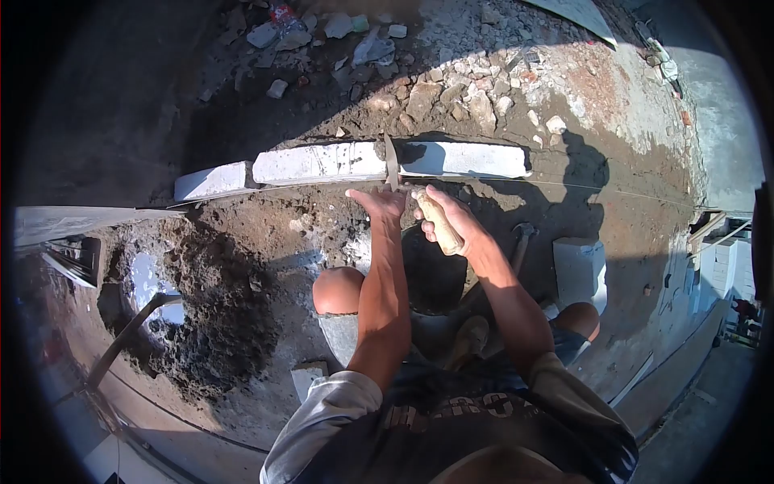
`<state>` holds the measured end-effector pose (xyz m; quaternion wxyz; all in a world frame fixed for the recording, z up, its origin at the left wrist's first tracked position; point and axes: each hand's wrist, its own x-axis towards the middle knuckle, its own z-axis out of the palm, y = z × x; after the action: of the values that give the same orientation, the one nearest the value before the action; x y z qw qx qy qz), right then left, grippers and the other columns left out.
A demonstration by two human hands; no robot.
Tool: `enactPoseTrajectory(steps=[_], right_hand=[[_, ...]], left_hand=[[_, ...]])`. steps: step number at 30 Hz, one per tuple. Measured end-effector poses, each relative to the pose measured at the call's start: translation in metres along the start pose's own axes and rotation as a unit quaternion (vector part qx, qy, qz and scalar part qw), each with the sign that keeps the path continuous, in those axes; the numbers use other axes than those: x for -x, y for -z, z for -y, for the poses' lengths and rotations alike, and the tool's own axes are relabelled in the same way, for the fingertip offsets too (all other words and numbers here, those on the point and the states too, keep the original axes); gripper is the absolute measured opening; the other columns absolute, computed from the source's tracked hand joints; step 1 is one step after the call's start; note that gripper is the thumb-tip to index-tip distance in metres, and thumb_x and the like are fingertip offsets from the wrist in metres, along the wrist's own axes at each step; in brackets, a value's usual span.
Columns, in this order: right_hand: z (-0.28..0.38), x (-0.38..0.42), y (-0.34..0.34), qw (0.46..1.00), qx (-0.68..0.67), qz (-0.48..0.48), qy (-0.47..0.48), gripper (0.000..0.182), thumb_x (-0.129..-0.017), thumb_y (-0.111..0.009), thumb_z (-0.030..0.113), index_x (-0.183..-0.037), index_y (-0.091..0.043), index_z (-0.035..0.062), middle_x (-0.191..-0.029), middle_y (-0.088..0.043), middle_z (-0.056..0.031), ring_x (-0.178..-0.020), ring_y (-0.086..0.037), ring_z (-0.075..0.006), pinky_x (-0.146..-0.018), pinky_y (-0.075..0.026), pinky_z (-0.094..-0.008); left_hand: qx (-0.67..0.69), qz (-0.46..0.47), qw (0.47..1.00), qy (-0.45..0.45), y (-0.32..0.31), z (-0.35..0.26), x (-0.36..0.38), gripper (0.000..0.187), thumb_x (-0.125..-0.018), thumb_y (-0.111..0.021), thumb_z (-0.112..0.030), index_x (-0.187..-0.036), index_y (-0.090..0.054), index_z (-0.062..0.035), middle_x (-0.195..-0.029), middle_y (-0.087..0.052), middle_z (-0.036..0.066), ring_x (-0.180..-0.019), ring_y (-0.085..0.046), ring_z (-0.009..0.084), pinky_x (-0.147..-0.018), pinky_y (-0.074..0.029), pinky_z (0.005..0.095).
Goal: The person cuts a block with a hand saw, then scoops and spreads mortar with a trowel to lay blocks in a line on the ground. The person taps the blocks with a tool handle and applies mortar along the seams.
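Note:
My right hand [451,218] is closed around the pale, worn handle [439,224] of a trowel. Its narrow metal blade [392,164] points away from me, at the joint between two white blocks. Just beside the blade, my left hand [380,202] is held out with its thumb apart and nothing visible in it. The long left block [322,163] and the right block [476,160] lie in one row, with a shorter block [214,182] at the left end. Grey mortar shows around the joint. A dark bucket [435,270] stands between my knees, partly behind my right forearm.
A heap of wet mortar [218,315] lies to my left, with a long-handled tool [129,339] in it. To the right are a hammer [524,238] and a loose white block [579,270]. Rubble [451,101] covers ground beyond the row. A thin string [613,188] runs along it.

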<state>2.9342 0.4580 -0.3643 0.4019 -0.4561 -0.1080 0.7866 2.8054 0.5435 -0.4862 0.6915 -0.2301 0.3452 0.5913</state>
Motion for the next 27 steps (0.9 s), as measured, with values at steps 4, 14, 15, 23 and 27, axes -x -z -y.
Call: enactPoseTrajectory(steps=[4, 14, 15, 23, 27], right_hand=[[0.001, 0.019, 0.000, 0.999, -0.010, -0.033, 0.016, 0.035, -0.101, -0.054, 0.042, -0.114, -0.056, 0.0103, -0.082, -0.060, -0.0059, -0.057, -0.056, -0.0139, -0.046, -0.048, -0.0287], [-0.001, 0.013, -0.002, 0.999, -0.030, -0.008, -0.013, 0.035, -0.101, -0.053, 0.043, -0.110, -0.056, 0.0087, -0.081, -0.060, -0.0057, -0.056, -0.056, -0.0141, -0.046, -0.049, -0.0287], [-0.005, 0.014, 0.006, 1.000, -0.021, -0.014, -0.010, 0.036, -0.102, -0.053, 0.043, -0.111, -0.056, 0.0087, -0.082, -0.060, -0.0059, -0.056, -0.056, -0.0140, -0.046, -0.049, -0.0286], [0.000, 0.060, 0.033, 0.993, 0.008, -0.092, 0.076, 0.043, -0.100, -0.054, 0.050, -0.119, -0.056, 0.0104, -0.085, -0.058, -0.0038, -0.057, -0.054, -0.0111, -0.047, -0.048, -0.0271], [-0.019, 0.032, 0.029, 0.989, 0.086, -0.107, 0.053, 0.033, -0.103, -0.050, 0.041, -0.111, -0.053, 0.0096, -0.082, -0.061, -0.0065, -0.056, -0.058, -0.0148, -0.047, -0.050, -0.0291]], left_hand=[[-0.006, -0.023, 1.000, 0.020, 0.012, -0.003, -0.018, 0.114, -0.082, -0.021, -0.092, -0.159, 0.002, -0.0111, -0.151, -0.028, 0.023, -0.116, -0.048, 0.0413, -0.095, -0.039, 0.0629], [-0.040, 0.028, 0.999, 0.019, 0.013, -0.005, -0.009, 0.110, -0.083, -0.019, -0.090, -0.160, 0.007, -0.0149, -0.161, -0.016, 0.023, -0.115, -0.051, 0.0435, -0.098, -0.037, 0.0628], [-0.048, 0.067, 0.996, 0.025, 0.015, -0.005, -0.006, 0.111, -0.083, -0.019, -0.090, -0.159, 0.013, -0.0166, -0.161, -0.014, 0.024, -0.117, -0.050, 0.0434, -0.101, -0.035, 0.0625], [-0.038, 0.046, 0.998, 0.030, 0.008, -0.007, -0.003, 0.112, -0.081, -0.027, -0.091, -0.157, 0.020, -0.0230, -0.163, -0.004, 0.026, -0.149, -0.015, 0.0488, -0.118, -0.014, 0.0645], [-0.031, 0.038, 0.999, 0.022, 0.004, -0.005, -0.002, 0.112, -0.082, -0.025, -0.091, -0.157, 0.019, -0.0203, -0.163, -0.002, 0.026, -0.147, -0.019, 0.0479, -0.116, -0.022, 0.0648]])
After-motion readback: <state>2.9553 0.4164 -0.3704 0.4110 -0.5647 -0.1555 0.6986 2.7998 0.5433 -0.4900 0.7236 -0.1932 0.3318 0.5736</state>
